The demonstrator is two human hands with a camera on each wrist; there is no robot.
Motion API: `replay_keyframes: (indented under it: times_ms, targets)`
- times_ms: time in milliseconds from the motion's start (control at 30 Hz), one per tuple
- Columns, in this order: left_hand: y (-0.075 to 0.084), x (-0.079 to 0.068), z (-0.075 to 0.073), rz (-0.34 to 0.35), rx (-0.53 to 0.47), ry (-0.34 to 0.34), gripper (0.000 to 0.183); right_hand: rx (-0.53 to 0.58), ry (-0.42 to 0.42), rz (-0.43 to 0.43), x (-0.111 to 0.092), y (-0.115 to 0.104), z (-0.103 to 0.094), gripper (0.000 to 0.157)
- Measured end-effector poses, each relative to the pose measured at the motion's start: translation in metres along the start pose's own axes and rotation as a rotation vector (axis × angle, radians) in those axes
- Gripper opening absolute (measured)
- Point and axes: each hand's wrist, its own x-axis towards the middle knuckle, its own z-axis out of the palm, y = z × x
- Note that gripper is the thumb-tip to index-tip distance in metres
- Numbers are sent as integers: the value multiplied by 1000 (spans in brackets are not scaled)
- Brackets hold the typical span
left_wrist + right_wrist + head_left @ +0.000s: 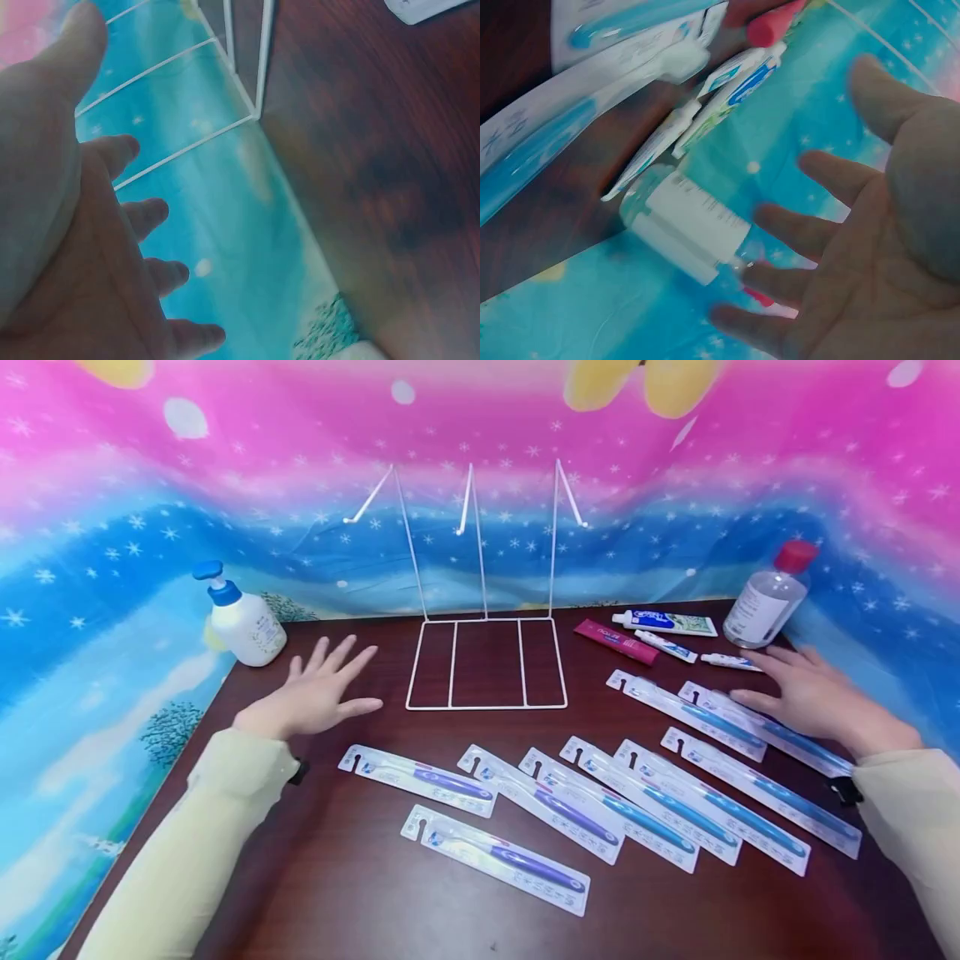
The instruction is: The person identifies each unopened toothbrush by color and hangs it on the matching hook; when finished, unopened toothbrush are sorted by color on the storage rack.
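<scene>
My left hand [318, 689] is spread with its fingers apart, holding nothing, between the white pump bottle [251, 627] and the wire rack [487, 707]. In the left wrist view its thumb and fingers stretch out with nothing between them. My right hand [817, 693], also spread and holding nothing, hovers at the right beside the clear red-capped bottle [767, 602] and over the ends of packaged toothbrushes. Closest to it are a blue toothbrush pack [780, 731] and a small toothpaste tube [729, 662]. Several more packs lie slanted in front, including a purple toothbrush pack [495, 860].
The white rack has three upright hooks and stands at the back of the dark wooden table [315, 877]. Right of it lie a pink tube [617, 642] and a blue-and-white toothpaste tube [669, 623]. A colourful printed cloth [300, 460] surrounds the back and sides.
</scene>
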Motion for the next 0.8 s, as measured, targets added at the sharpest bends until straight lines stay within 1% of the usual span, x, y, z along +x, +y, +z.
replay_keyframes:
  times_ms: [100, 167, 300, 400, 433, 500, 567, 667, 800]
  targets:
    - [-1, 20, 6, 33, -15, -54, 84, -60, -41, -21, -1, 13, 1, 90]
    - [-4, 35, 10, 55, -29, -93, 83, -73, -65, -25, -2, 21, 3, 89]
    - [-13, 62, 18, 120, -11, -166, 81, -68, -80, -14, 1, 34, 10, 79]
    - [-18, 80, 24, 178, 30, -195, 79, -51, -92, 3, 2, 43, 17, 72]
    - [-20, 84, 26, 185, 39, -204, 78, -42, -95, 7, 3, 45, 19, 71]
    - [-21, 90, 32, 195, 61, -224, 79, -21, -101, 13, 4, 48, 24, 72]
    - [-22, 93, 37, 189, 78, -248, 80, 2, -110, 16, 5, 52, 28, 74]
    - [-23, 96, 45, 173, 114, -288, 81, 21, -129, 24, 8, 55, 33, 79]
    - [-23, 98, 50, 163, 146, -314, 80, 19, -145, 12, 10, 60, 38, 77]
